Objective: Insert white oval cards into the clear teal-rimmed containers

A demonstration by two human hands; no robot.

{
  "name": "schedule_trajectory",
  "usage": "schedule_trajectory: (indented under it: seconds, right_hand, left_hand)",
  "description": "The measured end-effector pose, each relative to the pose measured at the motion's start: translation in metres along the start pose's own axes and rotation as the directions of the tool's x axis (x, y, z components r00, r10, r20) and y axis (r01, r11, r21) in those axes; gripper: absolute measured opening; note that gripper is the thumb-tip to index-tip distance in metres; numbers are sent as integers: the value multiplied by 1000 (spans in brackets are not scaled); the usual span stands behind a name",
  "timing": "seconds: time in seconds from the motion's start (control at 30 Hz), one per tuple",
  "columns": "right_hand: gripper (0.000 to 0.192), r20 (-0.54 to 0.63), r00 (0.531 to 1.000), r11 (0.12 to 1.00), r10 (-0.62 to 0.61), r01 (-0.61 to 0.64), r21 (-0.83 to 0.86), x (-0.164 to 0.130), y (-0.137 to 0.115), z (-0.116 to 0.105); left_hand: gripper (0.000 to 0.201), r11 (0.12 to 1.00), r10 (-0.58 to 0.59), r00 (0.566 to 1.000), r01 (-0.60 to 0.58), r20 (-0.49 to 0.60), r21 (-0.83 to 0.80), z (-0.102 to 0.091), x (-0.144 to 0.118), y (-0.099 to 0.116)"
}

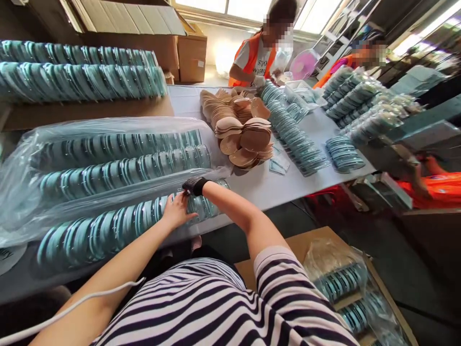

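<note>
A long row of blue-green, plastic-wrapped curved packs (118, 222) stands on edge along the table's near side. My left hand (176, 211) rests on this row near its right end, thumb stretched out and fingers apart over the packs' top edges. Just beyond it, my right hand (194, 186), in a dark glove, reaches down onto the same row. Its fingers are bent and partly hidden, so what they hold, if anything, does not show. Behind the hands, two more rows of these packs (126, 166) lie under a clear plastic sheet (27, 158).
Tan, oval curved pieces (241, 132) are heaped mid-table, with another pack row (291, 129) to their right. More rows (79, 79) sit at back left. A person in an orange vest (248, 60) works across the table. An open carton (345, 288) stands below right.
</note>
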State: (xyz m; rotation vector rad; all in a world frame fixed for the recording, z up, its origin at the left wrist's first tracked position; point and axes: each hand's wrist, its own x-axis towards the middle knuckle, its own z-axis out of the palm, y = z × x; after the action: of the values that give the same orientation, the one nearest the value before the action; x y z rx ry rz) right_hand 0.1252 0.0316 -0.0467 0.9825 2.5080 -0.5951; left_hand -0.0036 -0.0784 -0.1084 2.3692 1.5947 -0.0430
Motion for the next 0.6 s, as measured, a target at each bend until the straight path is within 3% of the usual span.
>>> schedule_trajectory:
  seconds: [0.1, 0.23, 0.43, 0.6]
  right_hand:
    - [27, -48, 999, 1000, -22, 23, 19, -11, 3, 16]
    - [32, -149, 984, 988, 93, -72, 139, -46, -4, 62]
    - [32, -63, 981, 971, 181, -168, 171, -86, -37, 154]
    - [40, -27, 972, 959, 232, -224, 176, -82, -45, 196]
  left_hand:
    - [81, 1000, 0, 1000, 0, 16, -22, -2, 0, -1]
    - [75, 998, 0, 1000, 2, 28, -58, -5, 2, -3]
    - [77, 998, 5, 999, -2, 47, -64, -7, 1, -3]
    - [78, 997, 7, 997, -2, 72, -72, -8, 1, -3]
